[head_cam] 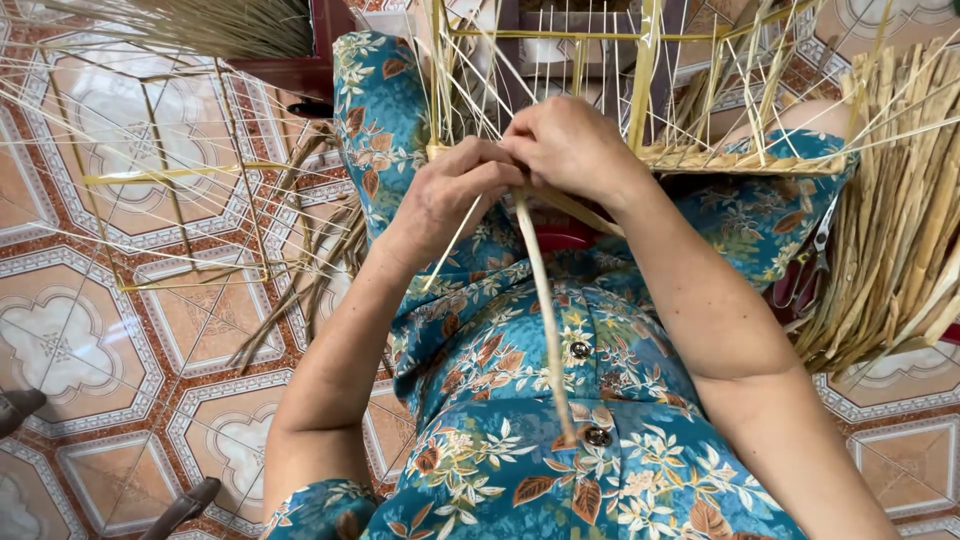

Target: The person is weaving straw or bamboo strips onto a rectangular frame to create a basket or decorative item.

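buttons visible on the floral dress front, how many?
2. One button sits mid-lap beside the long straw strand; the second button lies lower, right by the strand's end. The arms or folds may hide more.

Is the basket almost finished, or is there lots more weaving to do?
Just started, it seems. Done: the frame stands on the lap, with a low woven band along its bottom edge. In hand: the left hand and right hand work a long strip in at the corner. Left: the thin uprights above are bare, and a big bundle of strips waits unused.
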